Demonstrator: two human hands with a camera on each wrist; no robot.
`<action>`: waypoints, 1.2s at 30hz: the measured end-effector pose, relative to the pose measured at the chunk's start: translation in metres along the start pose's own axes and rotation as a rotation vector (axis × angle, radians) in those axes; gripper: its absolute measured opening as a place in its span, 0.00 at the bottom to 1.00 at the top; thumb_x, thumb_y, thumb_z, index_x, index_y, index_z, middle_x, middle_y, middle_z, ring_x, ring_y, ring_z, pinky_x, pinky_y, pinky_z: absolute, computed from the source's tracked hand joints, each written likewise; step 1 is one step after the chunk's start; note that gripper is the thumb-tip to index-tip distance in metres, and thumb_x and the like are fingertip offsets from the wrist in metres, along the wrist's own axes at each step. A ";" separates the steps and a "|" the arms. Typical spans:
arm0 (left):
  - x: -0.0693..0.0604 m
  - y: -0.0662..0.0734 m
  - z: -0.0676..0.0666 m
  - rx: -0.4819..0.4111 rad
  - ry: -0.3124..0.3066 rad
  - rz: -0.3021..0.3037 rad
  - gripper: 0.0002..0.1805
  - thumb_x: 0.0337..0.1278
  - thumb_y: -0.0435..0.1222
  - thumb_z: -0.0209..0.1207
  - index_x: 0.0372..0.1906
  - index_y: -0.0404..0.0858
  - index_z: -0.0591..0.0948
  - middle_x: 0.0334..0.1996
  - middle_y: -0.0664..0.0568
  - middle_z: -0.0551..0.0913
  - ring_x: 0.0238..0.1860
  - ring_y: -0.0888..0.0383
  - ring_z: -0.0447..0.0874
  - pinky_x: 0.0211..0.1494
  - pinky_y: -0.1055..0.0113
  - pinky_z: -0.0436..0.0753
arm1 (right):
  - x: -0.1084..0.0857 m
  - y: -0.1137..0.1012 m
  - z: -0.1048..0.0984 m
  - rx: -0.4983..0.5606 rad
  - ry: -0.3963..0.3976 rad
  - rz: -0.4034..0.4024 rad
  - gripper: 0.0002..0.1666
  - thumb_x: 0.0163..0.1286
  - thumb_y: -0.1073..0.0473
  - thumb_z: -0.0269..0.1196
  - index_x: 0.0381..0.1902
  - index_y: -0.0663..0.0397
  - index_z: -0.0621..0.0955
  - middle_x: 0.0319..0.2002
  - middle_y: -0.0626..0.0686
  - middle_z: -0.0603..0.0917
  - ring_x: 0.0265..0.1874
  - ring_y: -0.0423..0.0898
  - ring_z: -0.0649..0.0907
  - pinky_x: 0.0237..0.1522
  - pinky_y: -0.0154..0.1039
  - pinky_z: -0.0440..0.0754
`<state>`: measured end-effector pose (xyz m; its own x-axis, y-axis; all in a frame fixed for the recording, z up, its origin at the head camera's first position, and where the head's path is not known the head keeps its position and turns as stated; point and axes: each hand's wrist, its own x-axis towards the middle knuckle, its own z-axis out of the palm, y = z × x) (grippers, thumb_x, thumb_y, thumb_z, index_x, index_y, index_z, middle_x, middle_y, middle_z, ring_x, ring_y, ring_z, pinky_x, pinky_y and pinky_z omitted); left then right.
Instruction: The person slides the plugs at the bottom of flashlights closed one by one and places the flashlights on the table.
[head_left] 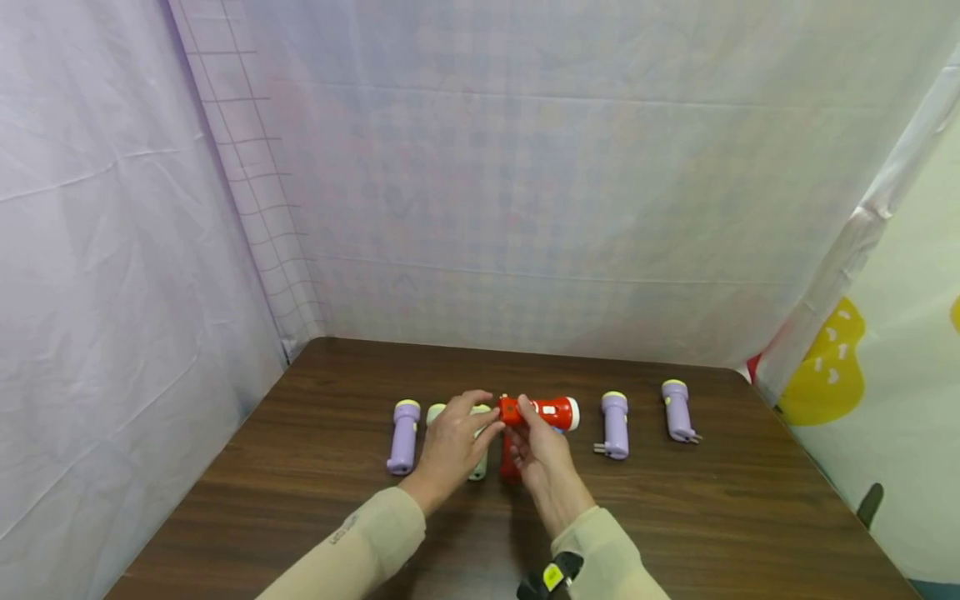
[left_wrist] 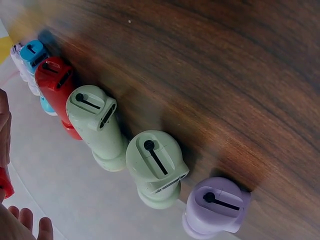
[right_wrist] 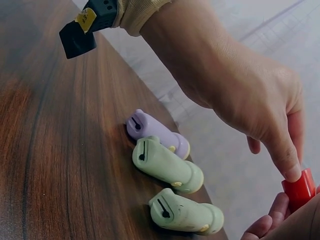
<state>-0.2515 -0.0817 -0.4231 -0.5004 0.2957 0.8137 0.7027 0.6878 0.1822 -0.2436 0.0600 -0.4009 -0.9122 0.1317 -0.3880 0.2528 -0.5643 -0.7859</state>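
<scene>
A red flashlight [head_left: 557,412] with a white head lies level in my right hand [head_left: 546,457], above the table, its head pointing right. The right thumb lies along its body and the fingers curl beneath. At the tail end, my left hand [head_left: 450,446] pinches the red flashlight between thumb and fingertips, as the right wrist view shows. A small metal-coloured bit stands out at the tail. Below the hands, a second red flashlight [left_wrist: 55,90] stands on the table beside two pale green flashlights [left_wrist: 92,120], partly hidden in the head view.
A purple flashlight [head_left: 403,437] stands left of the hands. Two more purple flashlights, one nearer [head_left: 615,427] and one farther right [head_left: 677,412], have plug prongs folded out. A blue flashlight [left_wrist: 34,52] stands beyond the red one. The brown wooden table [head_left: 712,517] meets hanging curtains behind.
</scene>
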 end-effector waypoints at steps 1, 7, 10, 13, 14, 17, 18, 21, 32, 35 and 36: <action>0.000 0.000 0.000 0.001 0.001 0.002 0.11 0.55 0.37 0.71 0.43 0.36 0.89 0.48 0.45 0.83 0.47 0.49 0.82 0.45 0.57 0.83 | 0.000 0.000 0.000 0.000 0.001 0.001 0.17 0.65 0.45 0.69 0.39 0.51 0.80 0.23 0.44 0.87 0.24 0.38 0.84 0.28 0.33 0.68; -0.001 -0.001 0.002 0.019 0.001 0.010 0.11 0.54 0.37 0.71 0.42 0.38 0.90 0.48 0.46 0.83 0.46 0.50 0.83 0.43 0.58 0.83 | -0.001 0.001 0.000 0.003 0.004 0.002 0.15 0.64 0.45 0.70 0.37 0.49 0.81 0.23 0.44 0.87 0.24 0.37 0.84 0.28 0.33 0.68; -0.001 0.000 0.002 0.022 0.001 0.009 0.10 0.54 0.37 0.71 0.41 0.38 0.90 0.47 0.46 0.84 0.45 0.50 0.83 0.43 0.58 0.83 | -0.001 0.001 -0.001 0.005 0.007 -0.005 0.15 0.64 0.45 0.70 0.36 0.49 0.81 0.23 0.44 0.87 0.24 0.38 0.84 0.28 0.33 0.68; 0.000 0.000 0.002 0.015 0.005 0.010 0.10 0.54 0.36 0.71 0.40 0.37 0.90 0.47 0.45 0.84 0.45 0.49 0.83 0.43 0.57 0.83 | 0.000 0.003 -0.001 0.009 0.008 -0.019 0.17 0.65 0.45 0.69 0.38 0.51 0.81 0.23 0.44 0.87 0.24 0.38 0.84 0.28 0.33 0.68; 0.000 0.001 0.002 0.013 0.007 0.011 0.09 0.54 0.36 0.71 0.39 0.37 0.90 0.46 0.45 0.84 0.44 0.49 0.83 0.43 0.57 0.83 | 0.000 0.003 -0.001 0.012 0.008 -0.024 0.17 0.65 0.45 0.69 0.39 0.51 0.80 0.23 0.45 0.87 0.23 0.38 0.84 0.27 0.33 0.68; 0.000 0.001 0.002 0.008 0.023 0.016 0.08 0.52 0.36 0.72 0.37 0.37 0.90 0.45 0.45 0.84 0.43 0.49 0.83 0.42 0.57 0.83 | 0.000 0.005 -0.001 0.017 0.005 -0.039 0.18 0.66 0.46 0.69 0.41 0.53 0.79 0.23 0.45 0.87 0.23 0.37 0.84 0.26 0.33 0.68; 0.000 0.001 0.002 0.007 0.030 0.019 0.08 0.51 0.36 0.73 0.37 0.38 0.90 0.44 0.45 0.84 0.43 0.49 0.83 0.42 0.57 0.83 | 0.000 0.005 -0.001 0.017 0.005 -0.041 0.18 0.66 0.46 0.69 0.41 0.53 0.79 0.22 0.45 0.87 0.22 0.37 0.84 0.26 0.33 0.68; -0.002 -0.001 0.004 0.015 0.054 0.029 0.08 0.49 0.36 0.74 0.35 0.39 0.90 0.42 0.47 0.84 0.41 0.50 0.84 0.40 0.59 0.82 | 0.000 0.005 -0.001 0.023 -0.004 -0.045 0.18 0.66 0.46 0.69 0.41 0.53 0.79 0.23 0.45 0.87 0.23 0.37 0.84 0.26 0.33 0.68; -0.001 0.000 0.002 0.019 0.064 0.020 0.08 0.48 0.35 0.74 0.34 0.38 0.88 0.39 0.49 0.84 0.39 0.51 0.83 0.38 0.59 0.81 | -0.001 0.001 0.000 0.042 -0.049 -0.044 0.19 0.68 0.47 0.67 0.44 0.54 0.76 0.24 0.45 0.86 0.25 0.39 0.83 0.32 0.35 0.70; 0.000 0.000 0.001 0.025 0.069 0.009 0.08 0.48 0.35 0.74 0.33 0.38 0.88 0.39 0.49 0.84 0.40 0.52 0.83 0.39 0.59 0.81 | 0.001 0.001 0.000 0.059 -0.069 -0.053 0.13 0.69 0.50 0.65 0.40 0.53 0.77 0.24 0.45 0.85 0.25 0.40 0.82 0.33 0.36 0.72; 0.000 0.001 0.000 0.027 0.070 0.006 0.08 0.48 0.35 0.74 0.33 0.39 0.88 0.39 0.50 0.84 0.40 0.53 0.83 0.39 0.59 0.81 | 0.002 0.001 0.000 0.064 -0.075 -0.055 0.12 0.70 0.50 0.65 0.40 0.52 0.77 0.24 0.45 0.85 0.25 0.40 0.82 0.33 0.36 0.72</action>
<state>-0.2514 -0.0809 -0.4231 -0.4589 0.2530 0.8517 0.6911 0.7041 0.1633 -0.2452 0.0595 -0.4023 -0.9463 0.1040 -0.3061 0.1828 -0.6089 -0.7719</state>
